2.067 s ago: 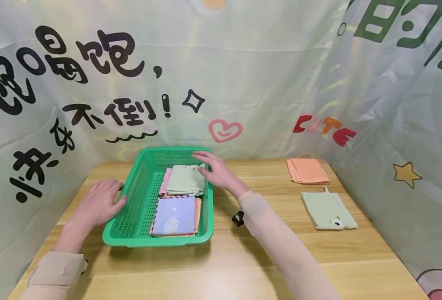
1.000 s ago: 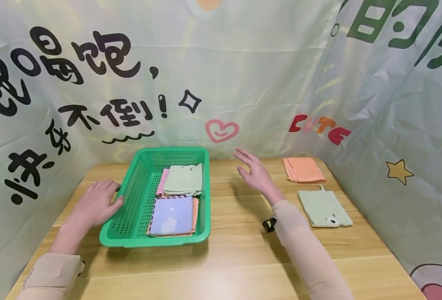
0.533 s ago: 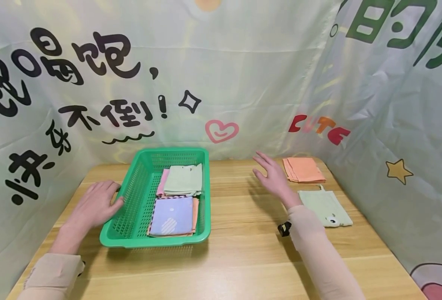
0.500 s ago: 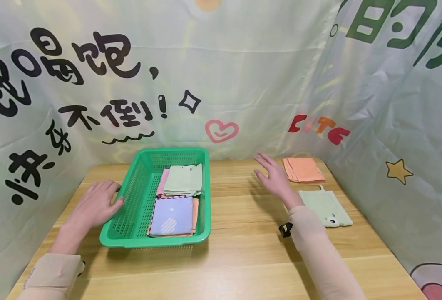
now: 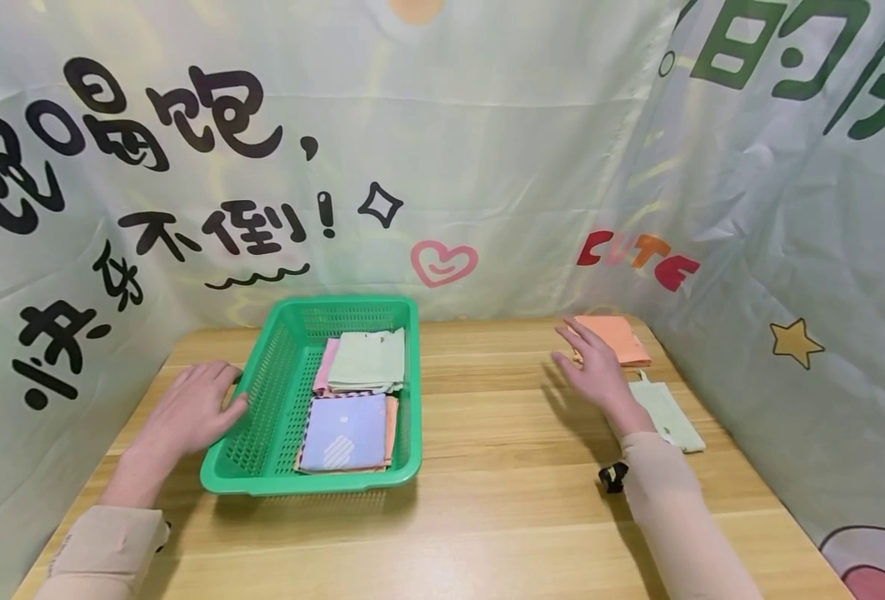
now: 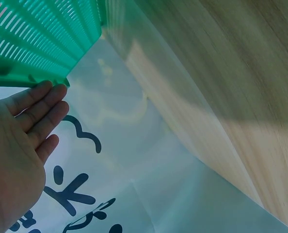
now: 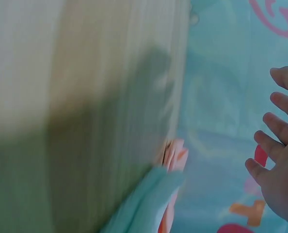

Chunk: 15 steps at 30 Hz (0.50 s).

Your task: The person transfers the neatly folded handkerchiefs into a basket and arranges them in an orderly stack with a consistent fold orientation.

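Observation:
A green plastic basket (image 5: 221, 483) stands left of the middle of the table in the head view. My left hand (image 5: 191, 412) rests at its left rim, fingers fairly straight; in the left wrist view its fingertips (image 6: 56, 92) are right at the green edge. Folded cloths lie in the basket: a pale green one (image 5: 367, 358) over a pink one, and a lilac one (image 5: 345, 433) over an orange one. My right hand (image 5: 596, 371), fingers spread and holding nothing, hovers by a folded orange cloth (image 5: 615, 337) and partly hides it. Its wrist covers part of a pale green cloth (image 5: 667, 408).
The wooden table (image 5: 480, 525) carries all of this. A printed fabric curtain (image 5: 517, 167) with lettering, a heart and a star closes off the back and both sides.
My right hand has moved from the basket's right rim rightward across the table to the orange and pale green cloths. The left hand has stayed at the basket.

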### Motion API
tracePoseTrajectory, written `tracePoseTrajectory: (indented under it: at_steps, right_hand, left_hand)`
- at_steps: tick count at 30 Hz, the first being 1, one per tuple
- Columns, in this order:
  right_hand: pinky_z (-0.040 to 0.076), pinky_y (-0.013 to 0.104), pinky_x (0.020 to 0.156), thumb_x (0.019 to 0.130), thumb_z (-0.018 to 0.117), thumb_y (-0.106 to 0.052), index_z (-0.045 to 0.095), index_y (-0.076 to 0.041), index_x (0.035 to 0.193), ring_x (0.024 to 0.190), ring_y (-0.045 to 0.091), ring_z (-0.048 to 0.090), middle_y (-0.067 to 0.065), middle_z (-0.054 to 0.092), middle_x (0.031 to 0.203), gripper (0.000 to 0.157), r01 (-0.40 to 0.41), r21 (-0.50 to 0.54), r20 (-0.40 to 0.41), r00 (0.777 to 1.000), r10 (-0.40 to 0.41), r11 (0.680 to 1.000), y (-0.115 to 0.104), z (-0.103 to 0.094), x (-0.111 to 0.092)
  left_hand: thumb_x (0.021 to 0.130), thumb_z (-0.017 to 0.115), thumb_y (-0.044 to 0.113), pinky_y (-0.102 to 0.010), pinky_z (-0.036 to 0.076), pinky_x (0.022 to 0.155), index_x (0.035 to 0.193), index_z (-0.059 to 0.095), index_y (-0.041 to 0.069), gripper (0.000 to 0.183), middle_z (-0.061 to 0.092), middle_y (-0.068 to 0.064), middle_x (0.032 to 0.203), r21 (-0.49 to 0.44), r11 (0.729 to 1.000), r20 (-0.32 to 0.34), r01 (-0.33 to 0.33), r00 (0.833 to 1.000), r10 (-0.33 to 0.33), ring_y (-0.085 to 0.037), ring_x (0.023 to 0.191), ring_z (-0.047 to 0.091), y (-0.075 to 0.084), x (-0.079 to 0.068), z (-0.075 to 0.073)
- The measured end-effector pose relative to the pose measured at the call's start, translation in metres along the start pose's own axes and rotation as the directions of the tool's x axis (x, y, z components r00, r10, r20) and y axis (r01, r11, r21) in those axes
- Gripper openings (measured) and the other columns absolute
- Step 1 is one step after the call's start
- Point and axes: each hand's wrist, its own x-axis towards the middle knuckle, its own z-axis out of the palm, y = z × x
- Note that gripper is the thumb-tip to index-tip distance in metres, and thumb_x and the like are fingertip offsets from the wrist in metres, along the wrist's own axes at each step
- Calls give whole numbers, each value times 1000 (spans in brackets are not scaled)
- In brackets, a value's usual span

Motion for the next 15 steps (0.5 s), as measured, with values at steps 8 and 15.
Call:
tracePoseTrajectory:
  at_steps: [8,15]
  right_hand:
    - [34,72,112,103,65,-21,50,2,150,145,52,35,25,39,160,55,-71,-28,14,997,71,997,28,-21,-20]
    - [29,75,112,104,63,-29,46,1,154,146,56,30,26,35,162,60,-153,-48,76,985,156,987,48,-37,-38]
  left_hand:
    - [98,58,26,-64,39,105,119,61,-7,39,63,-24,117,3,1000,-10,-7,1000,7,-46,115,56,0,0,0]
    - [98,57,26,-65,37,107,120,60,-8,40,63,-25,117,-1,1000,1,-6,1000,6,-47,116,56,1,0,0]
